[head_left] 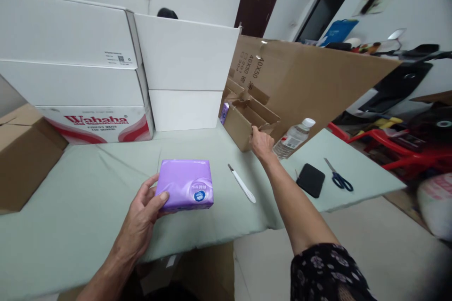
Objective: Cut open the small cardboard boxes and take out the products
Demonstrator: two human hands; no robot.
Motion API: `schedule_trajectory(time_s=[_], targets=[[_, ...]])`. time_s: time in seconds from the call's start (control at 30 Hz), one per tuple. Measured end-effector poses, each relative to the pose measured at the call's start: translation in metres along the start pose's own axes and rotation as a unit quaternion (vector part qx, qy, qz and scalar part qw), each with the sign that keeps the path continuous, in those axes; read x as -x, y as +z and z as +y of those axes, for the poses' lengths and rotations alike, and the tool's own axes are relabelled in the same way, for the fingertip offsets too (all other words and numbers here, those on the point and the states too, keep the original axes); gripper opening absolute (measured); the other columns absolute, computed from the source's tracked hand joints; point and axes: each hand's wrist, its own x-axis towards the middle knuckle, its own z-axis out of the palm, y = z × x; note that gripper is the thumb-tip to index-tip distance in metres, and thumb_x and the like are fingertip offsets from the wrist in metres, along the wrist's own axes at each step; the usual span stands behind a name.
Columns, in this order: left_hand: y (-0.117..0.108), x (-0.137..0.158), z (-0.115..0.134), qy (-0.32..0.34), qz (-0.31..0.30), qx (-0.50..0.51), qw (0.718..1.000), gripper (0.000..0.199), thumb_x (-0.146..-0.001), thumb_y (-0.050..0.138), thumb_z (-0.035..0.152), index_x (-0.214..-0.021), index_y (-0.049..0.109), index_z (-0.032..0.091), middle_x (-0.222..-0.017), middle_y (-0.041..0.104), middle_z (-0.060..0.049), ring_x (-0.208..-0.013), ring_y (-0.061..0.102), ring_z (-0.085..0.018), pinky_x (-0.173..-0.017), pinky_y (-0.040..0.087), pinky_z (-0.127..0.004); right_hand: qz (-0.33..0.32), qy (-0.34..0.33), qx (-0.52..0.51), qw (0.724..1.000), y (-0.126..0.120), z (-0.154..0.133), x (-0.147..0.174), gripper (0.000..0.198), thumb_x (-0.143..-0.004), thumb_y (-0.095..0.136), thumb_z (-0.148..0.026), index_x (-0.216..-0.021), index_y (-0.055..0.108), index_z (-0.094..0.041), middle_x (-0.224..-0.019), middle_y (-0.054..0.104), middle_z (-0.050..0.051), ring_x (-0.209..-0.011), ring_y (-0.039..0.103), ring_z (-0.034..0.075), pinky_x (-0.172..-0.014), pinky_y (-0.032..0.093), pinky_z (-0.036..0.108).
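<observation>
My left hand (146,202) grips a purple tissue pack (185,181) by its left side, thumb on top, above the green-covered table (116,188). Over to the right, my right hand (261,143) is closed on the near edge of an open cardboard box (238,129); its fingertips are partly hidden there. Another purple pack (224,112) shows in part beside that box, at its far left. Between my hands a white-handled knife (242,183) lies on the cloth.
A clear water bottle (294,138), a black flat case (310,180) and scissors (338,176) are on the right. White cartons (95,124) and a tall cardboard sheet (310,75) wall off the back. A brown carton (28,160) stands at far left.
</observation>
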Motion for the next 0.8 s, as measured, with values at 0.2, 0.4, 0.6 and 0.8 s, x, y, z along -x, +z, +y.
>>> schedule_trajectory(time_s=[0.2,0.4,0.6,0.8], targets=[[0.004,-0.003,0.001,0.003,-0.007,-0.012,1.0,0.088,-0.068,0.089,0.051,-0.141,0.052,0.018,-0.119,0.072,-0.012,-0.097,0.072,-0.028,-0.075,0.058,-0.036,-0.016,-0.034,-0.083,0.996,0.0,-0.01,-0.009,0.053,-0.1,0.066,-0.036,-0.148,0.053,-0.019,-0.137,0.064,0.015,-0.117,0.066,0.029,-0.099,0.055,0.052],[0.002,-0.003,0.001,0.002,-0.01,-0.014,1.0,0.089,-0.067,0.089,0.05,-0.141,0.051,0.016,-0.118,0.071,-0.013,-0.099,0.071,-0.029,-0.078,0.056,-0.037,-0.038,-0.075,-0.233,0.969,0.002,-0.015,0.062,0.062,-0.1,0.055,-0.034,-0.157,0.041,-0.012,-0.13,0.071,0.02,-0.106,0.072,0.028,-0.094,0.054,0.043],[0.005,-0.004,-0.02,0.02,-0.043,-0.063,0.997,0.088,-0.071,0.088,0.049,-0.145,0.051,0.018,-0.137,0.065,-0.018,-0.124,0.065,-0.035,-0.098,0.054,-0.043,-0.349,-0.037,-0.67,0.654,0.01,-0.039,0.179,0.076,-0.08,0.073,-0.072,-0.139,0.058,-0.026,-0.127,0.074,0.011,-0.105,0.073,0.029,-0.083,0.059,0.039],[0.022,0.003,-0.036,0.041,-0.107,-0.1,0.988,0.097,-0.069,0.089,0.052,-0.151,0.048,0.022,-0.156,0.05,-0.021,-0.14,0.054,-0.04,-0.106,0.053,-0.049,-0.266,0.055,-0.753,0.599,0.023,-0.034,0.201,0.065,-0.069,0.086,-0.056,-0.123,0.065,-0.025,-0.118,0.076,0.008,-0.106,0.072,0.029,-0.091,0.058,0.04]])
